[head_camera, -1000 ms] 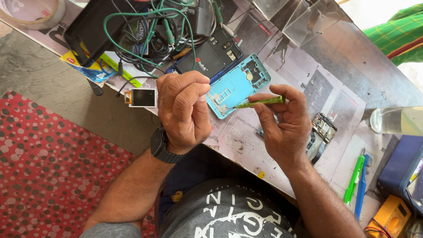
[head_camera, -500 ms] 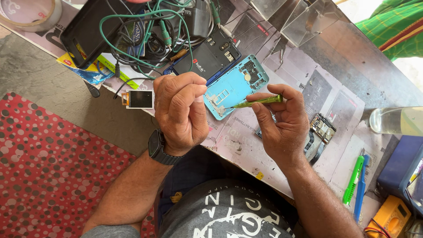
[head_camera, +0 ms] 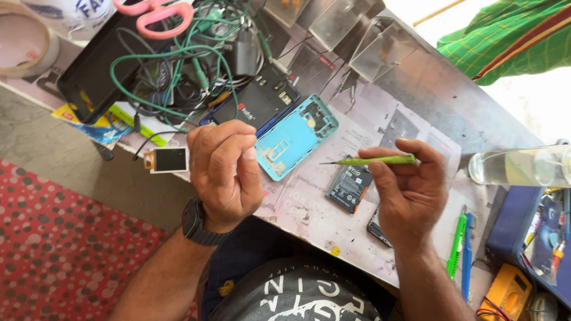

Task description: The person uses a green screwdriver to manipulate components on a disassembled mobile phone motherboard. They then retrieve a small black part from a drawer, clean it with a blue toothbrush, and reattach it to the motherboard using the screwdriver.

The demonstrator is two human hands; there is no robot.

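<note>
Slim green-handled screwdriver [head_camera: 373, 160] sits pinched in the right hand [head_camera: 410, 193], centre-right of frame, tip toward the turquoise plastic phone frame [head_camera: 296, 137]. Left hand [head_camera: 225, 172] is curled, fingertips pressed together; contents hidden. Best brace wrists on the table.

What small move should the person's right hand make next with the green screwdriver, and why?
Probably bring the green screwdriver tip back down to the blue phone frame. The right hand holds it level above the table, tip pointing at the frame, while the left hand is raised with fingers pinched, apart from it.
</note>
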